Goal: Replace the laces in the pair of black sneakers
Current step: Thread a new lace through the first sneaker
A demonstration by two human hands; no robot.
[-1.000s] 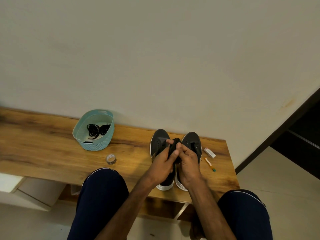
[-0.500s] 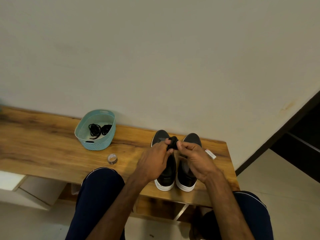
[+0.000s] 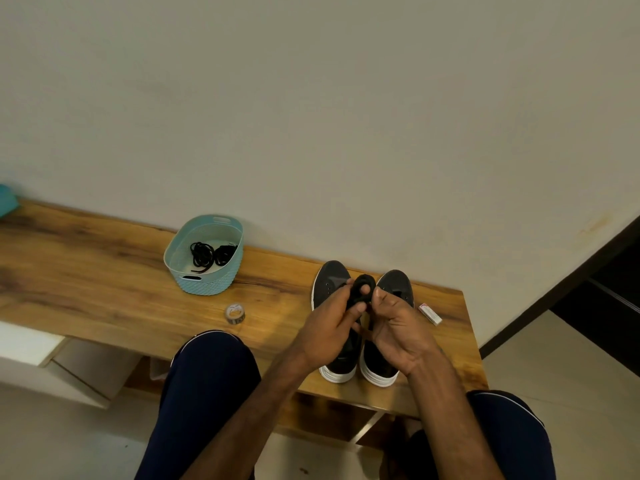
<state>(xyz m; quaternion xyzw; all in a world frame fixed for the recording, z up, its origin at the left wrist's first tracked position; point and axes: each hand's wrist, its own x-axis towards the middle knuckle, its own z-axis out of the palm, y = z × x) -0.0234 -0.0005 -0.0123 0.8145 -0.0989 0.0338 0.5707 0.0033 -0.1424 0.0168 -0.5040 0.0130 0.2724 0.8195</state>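
— Condition of the footwear?
— We note the pair of black sneakers (image 3: 394, 285), white-soled, standing side by side on the tabletop (image 3: 104, 278), toes to the wall. Above them the left hand (image 3: 329, 329) and right hand (image 3: 398, 329) hold a wadded black lace (image 3: 363, 282), fingers (image 3: 359, 308) curled round it.
— Containers?
— We record one teal basket (image 3: 207, 284) holding coiled black laces (image 3: 204, 254).

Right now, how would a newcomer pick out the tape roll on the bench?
Find the long wooden bench against the wall. Just in front of the teal basket, left of the black sneakers, lies the tape roll. It is the only small round thing there, lying flat.
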